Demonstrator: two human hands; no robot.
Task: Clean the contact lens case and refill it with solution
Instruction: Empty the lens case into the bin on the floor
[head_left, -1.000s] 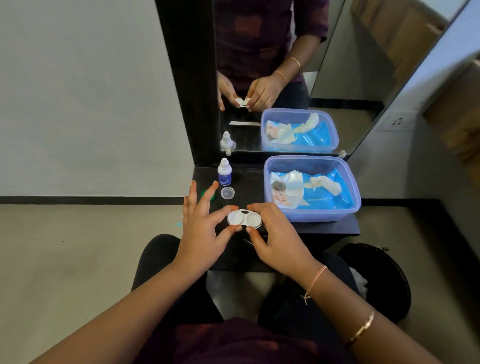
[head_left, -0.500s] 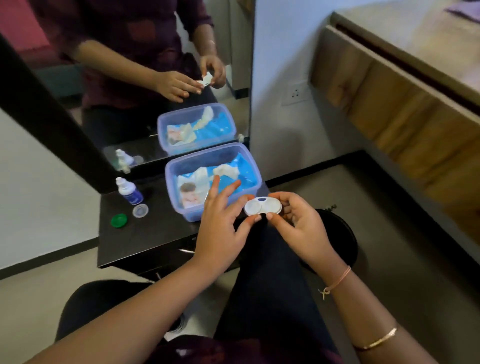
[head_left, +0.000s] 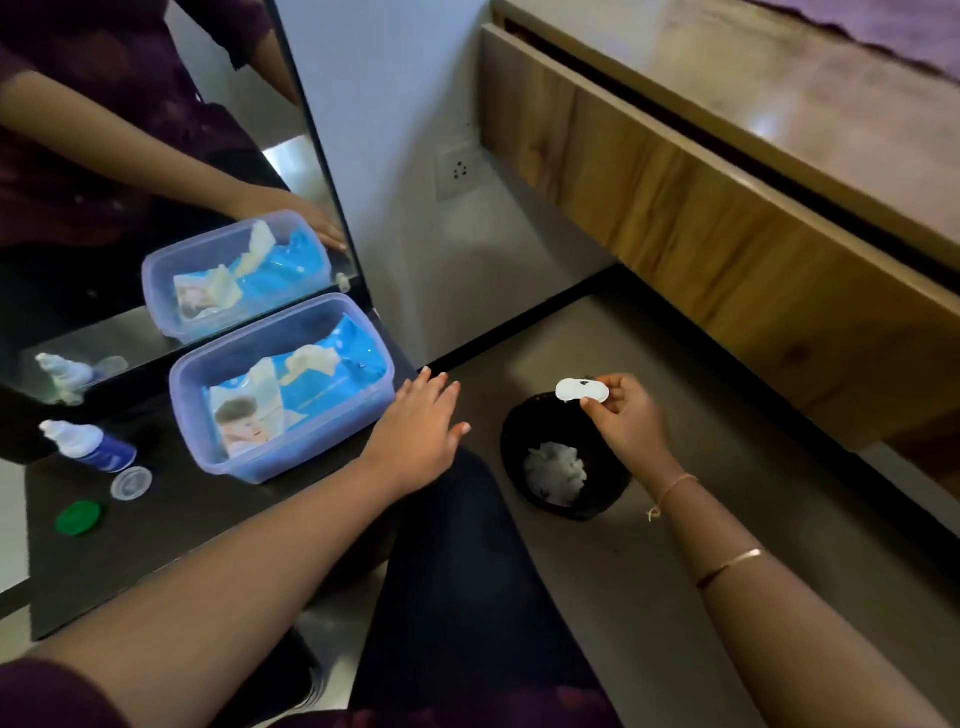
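On the dark shelf (head_left: 156, 561) below the mirror, a flat round green plastic cap (head_left: 79, 517) lies furthest left, with a small clear plastic cap (head_left: 131, 483) beside it and a white-and-blue solution bottle (head_left: 88, 448) tilted behind it; the bottle's label is too blurred to read. Next comes a translucent lilac plastic tub (head_left: 311, 449) holding a blue pack of wipes (head_left: 317, 382) whose print is also illegible. The left hand (head_left: 415, 431) reaches out palm down beside the tub's right end, fingers straight and spread, gripping nothing. Further right, the right hand (head_left: 628, 415) pinches the white oval contact lens case (head_left: 581, 390) between thumb and fingertips, holding it above a round black waste bin (head_left: 517, 431) with crumpled white tissue (head_left: 555, 473) inside.
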